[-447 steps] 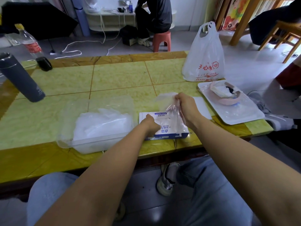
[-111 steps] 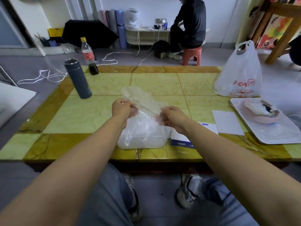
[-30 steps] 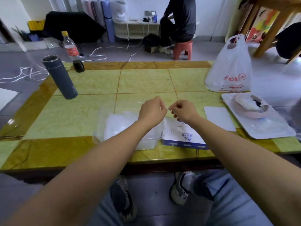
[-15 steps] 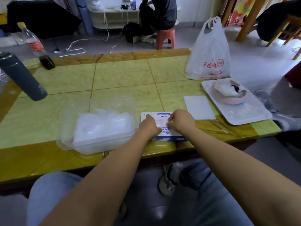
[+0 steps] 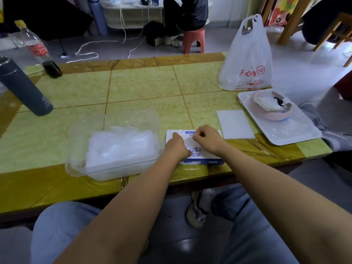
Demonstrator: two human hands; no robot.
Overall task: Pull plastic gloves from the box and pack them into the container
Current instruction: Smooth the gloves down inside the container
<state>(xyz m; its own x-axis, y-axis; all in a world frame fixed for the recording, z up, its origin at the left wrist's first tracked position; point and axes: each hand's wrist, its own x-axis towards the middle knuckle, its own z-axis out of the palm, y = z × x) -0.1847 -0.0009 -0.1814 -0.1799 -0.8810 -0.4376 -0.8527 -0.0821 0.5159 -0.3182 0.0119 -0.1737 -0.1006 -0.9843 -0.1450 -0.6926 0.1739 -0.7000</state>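
Plainly, the box (image 5: 200,158) sits at the desk (image 5: 142,82) edge under both hands, left hand (image 5: 176,147) resting curled on it, right hand (image 5: 206,139) fingers bunched at its opening, container (image 5: 131,116) just left.

**Red print, blue print**

The white plastic bag (image 5: 247,60) bears red Chinese characters, the middle one 心, beside a red logo. The box (image 5: 202,157) shows upside-down blue Chinese print, partly covered; 一次 is legible. The bottle (image 5: 36,48) has an unreadable red label.
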